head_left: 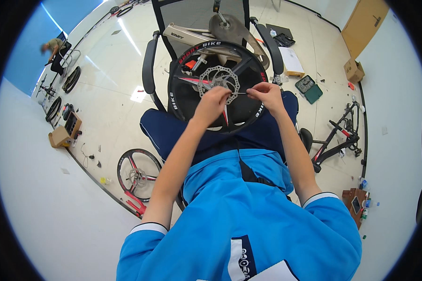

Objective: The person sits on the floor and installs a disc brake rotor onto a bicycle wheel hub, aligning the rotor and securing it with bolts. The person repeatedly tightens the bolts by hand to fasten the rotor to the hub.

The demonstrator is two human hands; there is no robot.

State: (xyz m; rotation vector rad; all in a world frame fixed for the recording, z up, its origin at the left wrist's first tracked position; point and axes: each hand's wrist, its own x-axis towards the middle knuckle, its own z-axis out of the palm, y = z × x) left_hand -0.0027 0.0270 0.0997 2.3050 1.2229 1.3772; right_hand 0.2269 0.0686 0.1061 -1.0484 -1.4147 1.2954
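A black bicycle wheel (175,86) with broad red and black spokes rests across my knees and the office chair in front of me. Its silver brake disc (235,80) faces up. Over the disc, my left hand (211,105) has its fingers pinched together near the hub and hides part of it. To its right, my right hand (267,96) pinches a thin metal rod (239,93), perhaps a hex key, that reaches to the left fingertips. I cannot make out whether the left fingers grip the rod's end or something small beside it.
Behind the wheel, a pale frame part (185,35) lies on the chair between its armrests (149,65). On the floor are a second wheel (118,171) at left, and a green tool case (312,94) and black bicycle frame (330,152) at right. Another person (56,54) sits far left.
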